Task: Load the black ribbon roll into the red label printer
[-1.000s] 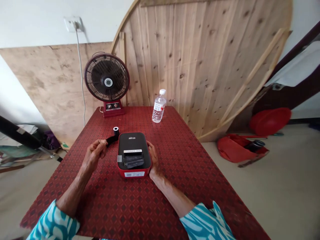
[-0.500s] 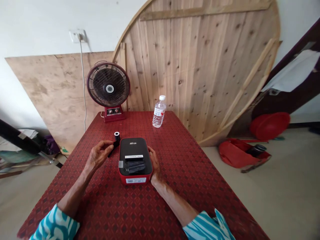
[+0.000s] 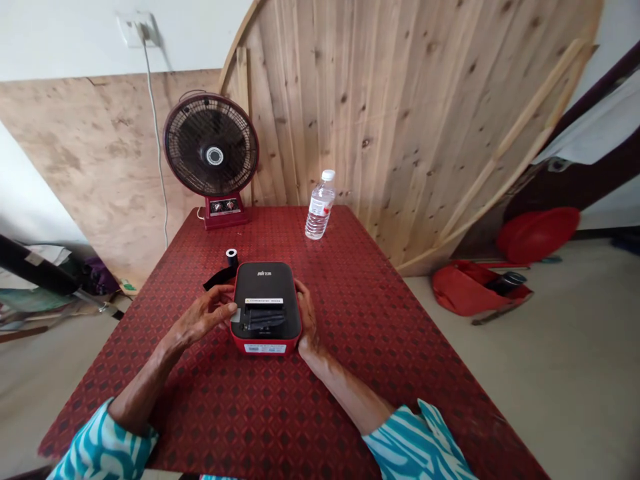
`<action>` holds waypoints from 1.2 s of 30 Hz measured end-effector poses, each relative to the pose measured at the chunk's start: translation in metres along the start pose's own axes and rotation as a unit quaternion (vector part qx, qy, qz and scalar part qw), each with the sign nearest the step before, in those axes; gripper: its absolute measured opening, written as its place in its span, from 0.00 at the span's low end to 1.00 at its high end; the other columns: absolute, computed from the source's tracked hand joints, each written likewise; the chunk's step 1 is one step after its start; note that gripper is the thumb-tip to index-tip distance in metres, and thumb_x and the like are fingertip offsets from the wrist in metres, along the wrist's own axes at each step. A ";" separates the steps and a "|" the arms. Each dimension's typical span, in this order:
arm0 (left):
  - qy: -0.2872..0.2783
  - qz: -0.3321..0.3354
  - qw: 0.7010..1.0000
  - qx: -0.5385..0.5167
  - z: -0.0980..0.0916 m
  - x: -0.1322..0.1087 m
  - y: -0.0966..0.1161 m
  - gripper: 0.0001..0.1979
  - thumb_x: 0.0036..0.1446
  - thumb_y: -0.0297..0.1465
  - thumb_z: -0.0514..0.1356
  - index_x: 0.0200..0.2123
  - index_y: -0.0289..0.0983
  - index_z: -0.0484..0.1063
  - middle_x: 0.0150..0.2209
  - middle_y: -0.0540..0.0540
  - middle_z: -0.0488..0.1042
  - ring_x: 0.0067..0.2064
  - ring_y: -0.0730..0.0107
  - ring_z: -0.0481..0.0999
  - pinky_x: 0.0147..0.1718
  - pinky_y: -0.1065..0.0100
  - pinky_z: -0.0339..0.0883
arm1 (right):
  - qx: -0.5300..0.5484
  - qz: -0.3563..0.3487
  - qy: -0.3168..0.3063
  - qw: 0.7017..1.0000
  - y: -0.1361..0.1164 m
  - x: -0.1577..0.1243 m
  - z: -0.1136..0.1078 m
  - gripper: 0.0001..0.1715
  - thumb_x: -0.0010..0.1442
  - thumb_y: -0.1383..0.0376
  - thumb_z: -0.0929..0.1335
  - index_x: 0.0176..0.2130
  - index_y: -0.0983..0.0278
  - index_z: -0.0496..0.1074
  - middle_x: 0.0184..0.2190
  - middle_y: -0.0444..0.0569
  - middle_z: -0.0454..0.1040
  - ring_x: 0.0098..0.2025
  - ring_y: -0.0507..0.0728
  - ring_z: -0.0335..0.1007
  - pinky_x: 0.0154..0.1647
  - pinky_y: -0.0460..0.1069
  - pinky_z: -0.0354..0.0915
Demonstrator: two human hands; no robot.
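A box-shaped device like a label printer (image 3: 267, 287), with a black top and red sides, rests on the red patterned table. My right hand (image 3: 308, 320) is wrapped round its right side, fingers partly hidden behind it. My left hand (image 3: 207, 315) grips its left edge, thumb on the top near a grey tab and fingers against the side. Crumpled dark material (image 3: 266, 319) lies in the slot on the top, below a white label strip. Just behind the left corner stands a black roll (image 3: 232, 257) with a white core, its loose black strip (image 3: 219, 278) trailing left.
A dark red fan (image 3: 214, 160) stands at the table's back left. A clear water bottle (image 3: 319, 208) is upright near the back edge. Wooden boards (image 3: 380, 133) lean on the wall behind. On the floor at right are a red bag (image 3: 460, 287) and a red basin (image 3: 537, 233).
My left hand has let go of the black strip and moved right onto the device's left edge. The strip now lies by the roll. My right hand stays on the device. The view has tilted down.
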State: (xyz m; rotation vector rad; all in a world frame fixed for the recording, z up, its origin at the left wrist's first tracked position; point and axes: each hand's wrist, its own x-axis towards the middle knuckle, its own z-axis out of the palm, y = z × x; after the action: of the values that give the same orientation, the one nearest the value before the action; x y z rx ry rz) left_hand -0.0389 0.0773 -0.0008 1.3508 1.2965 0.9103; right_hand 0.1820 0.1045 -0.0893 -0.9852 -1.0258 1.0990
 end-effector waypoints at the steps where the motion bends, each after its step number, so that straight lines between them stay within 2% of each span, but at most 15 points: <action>1: -0.013 -0.009 1.000 -0.015 -0.001 -0.001 -0.002 0.29 0.49 0.45 0.66 0.51 0.37 0.68 0.36 0.45 0.76 0.32 0.63 0.78 0.27 0.66 0.70 | 0.005 0.003 0.000 1.000 0.002 0.001 0.000 0.26 0.63 0.48 0.61 0.55 0.57 0.69 0.56 0.49 0.71 0.59 0.60 0.64 0.62 0.59 0.57; 6: -0.078 -0.059 0.991 -0.092 0.000 -0.001 -0.012 0.40 0.50 0.43 0.67 0.62 0.40 0.56 0.32 0.50 0.74 0.23 0.69 0.75 0.23 0.68 0.68 | 0.008 0.013 -0.006 1.000 0.005 0.001 -0.001 0.26 0.64 0.49 0.61 0.56 0.56 0.68 0.57 0.49 0.70 0.60 0.60 0.64 0.61 0.59 0.59; 11: -0.086 -0.074 0.983 -0.147 0.004 -0.003 -0.011 0.44 0.51 0.39 0.67 0.66 0.43 0.49 0.29 0.53 0.72 0.21 0.71 0.73 0.23 0.68 0.67 | 0.000 0.010 -0.001 1.000 -0.001 0.000 0.001 0.25 0.64 0.49 0.61 0.54 0.57 0.69 0.56 0.49 0.71 0.60 0.59 0.63 0.63 0.58 0.57; 15: -0.075 -0.077 0.979 -0.172 0.006 -0.004 -0.010 0.43 0.50 0.36 0.67 0.67 0.44 0.51 0.28 0.53 0.72 0.20 0.72 0.73 0.22 0.69 0.67 | 0.021 0.012 0.000 1.000 -0.002 0.000 0.003 0.25 0.64 0.49 0.61 0.54 0.57 0.69 0.55 0.48 0.72 0.59 0.59 0.65 0.61 0.57 0.60; 20: -0.050 -0.077 0.982 -0.168 0.011 -0.004 -0.011 0.43 0.49 0.35 0.66 0.66 0.43 0.52 0.28 0.55 0.71 0.19 0.74 0.72 0.21 0.70 0.67 | 0.019 0.010 0.003 1.000 -0.005 -0.001 0.004 0.26 0.63 0.48 0.61 0.54 0.56 0.70 0.56 0.48 0.71 0.60 0.59 0.64 0.62 0.57 0.58; 24: -0.016 -0.065 0.985 -0.160 0.016 -0.006 -0.012 0.42 0.48 0.36 0.66 0.65 0.42 0.53 0.29 0.54 0.70 0.20 0.75 0.70 0.20 0.72 0.66 | 0.005 -0.015 0.003 1.000 -0.007 -0.001 0.003 0.26 0.62 0.47 0.62 0.54 0.57 0.71 0.55 0.48 0.71 0.60 0.59 0.63 0.64 0.56 0.56; 31: -0.008 -0.066 0.988 -0.139 0.019 -0.007 -0.012 0.43 0.48 0.41 0.66 0.65 0.43 0.54 0.29 0.53 0.71 0.19 0.75 0.69 0.21 0.71 0.65 | 0.004 -0.018 0.009 1.000 -0.004 0.001 0.004 0.27 0.61 0.46 0.63 0.53 0.56 0.71 0.55 0.48 0.71 0.59 0.60 0.64 0.63 0.57 0.56; 34: 0.002 -0.058 0.991 -0.122 0.017 -0.007 -0.012 0.43 0.48 0.42 0.66 0.66 0.41 0.54 0.29 0.53 0.71 0.20 0.75 0.69 0.21 0.71 0.64 | 0.005 -0.020 0.010 1.000 -0.005 0.002 0.005 0.27 0.61 0.46 0.62 0.53 0.56 0.71 0.55 0.48 0.72 0.59 0.60 0.64 0.64 0.57 0.56; 36: 0.013 -0.035 0.996 -0.080 0.013 -0.008 -0.008 0.41 0.48 0.43 0.66 0.64 0.39 0.58 0.28 0.53 0.71 0.21 0.73 0.69 0.22 0.71 0.63 | 0.010 -0.019 0.008 1.000 -0.006 0.002 0.004 0.27 0.61 0.46 0.63 0.53 0.55 0.71 0.54 0.47 0.72 0.59 0.60 0.64 0.63 0.57 0.56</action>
State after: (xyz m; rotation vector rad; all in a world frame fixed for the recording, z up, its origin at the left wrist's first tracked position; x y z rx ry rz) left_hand -0.0292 0.0669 -0.0101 1.1653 1.2547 0.9651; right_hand 0.1795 0.1053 -0.0819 -0.9529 -1.0149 1.0658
